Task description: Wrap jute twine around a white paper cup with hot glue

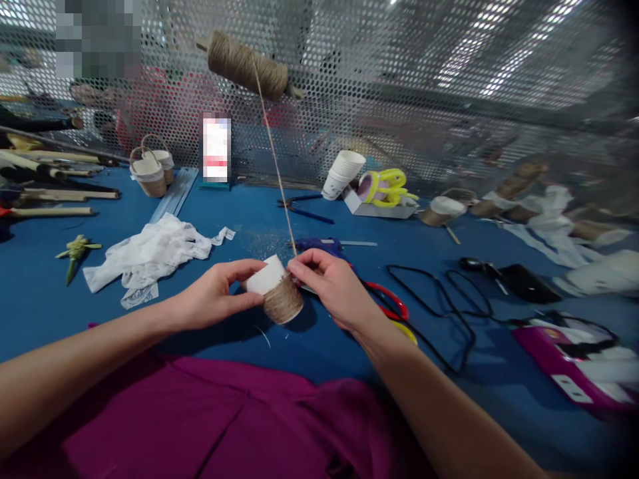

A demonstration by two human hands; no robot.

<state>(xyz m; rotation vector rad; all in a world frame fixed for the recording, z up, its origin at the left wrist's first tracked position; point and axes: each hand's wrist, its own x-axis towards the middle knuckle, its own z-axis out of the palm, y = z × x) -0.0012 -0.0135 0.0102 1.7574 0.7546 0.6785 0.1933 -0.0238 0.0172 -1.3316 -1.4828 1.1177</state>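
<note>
Tilted on its side above the blue table, a white paper cup has brown twine wound around its lower part. My left hand is closed on the cup's white upper end, thumb and fingers on opposite sides. Beside the cup, my right hand pinches the twine, which runs taut up to a large spool on a wooden stick at the perforated metal screen. A blue glue gun lies just behind my right hand, partly hidden by it. Red-handled scissors show beyond my right wrist.
White lace lies bunched at left, near two small twine-covered baskets. Behind are pliers, stacked paper cups and a box with yellow-handled scissors. A black cable loops across the right side.
</note>
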